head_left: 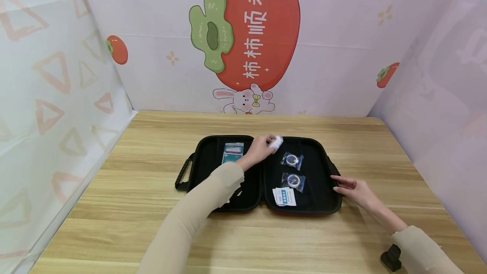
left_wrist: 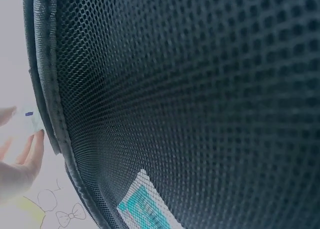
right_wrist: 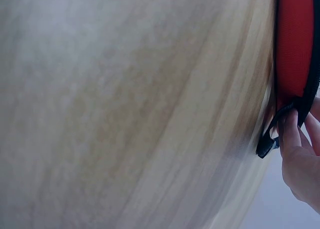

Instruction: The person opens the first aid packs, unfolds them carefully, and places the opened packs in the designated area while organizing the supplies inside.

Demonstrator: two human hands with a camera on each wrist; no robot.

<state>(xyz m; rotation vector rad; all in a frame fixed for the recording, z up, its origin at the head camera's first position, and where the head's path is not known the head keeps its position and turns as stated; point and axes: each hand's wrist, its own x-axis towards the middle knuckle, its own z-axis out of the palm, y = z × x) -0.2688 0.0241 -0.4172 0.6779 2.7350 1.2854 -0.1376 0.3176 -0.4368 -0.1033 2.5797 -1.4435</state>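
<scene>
A case (head_left: 316,198), black inside and red outside, lies opened flat on the table. My left hand (head_left: 258,150) pinches a small white roll in a clear wrapper (head_left: 277,143) over the right half, near the hinge's far end. My right hand (head_left: 354,190) grips the case's right rim, and in the right wrist view its fingers lie on both sides of the zipped edge. Two blue packets, the far one (head_left: 292,160) and the near one (head_left: 293,181), show white rings inside. White-and-blue packets (head_left: 284,197) lie at the near left corner of that half.
A teal-and-white packet (head_left: 233,150) sits behind mesh in the case's left half, partly covered by my left forearm. A black handle (head_left: 184,174) sticks out to the left. Beside my right sleeve is a small black object (head_left: 391,258). Printed walls border the wooden table (head_left: 125,189).
</scene>
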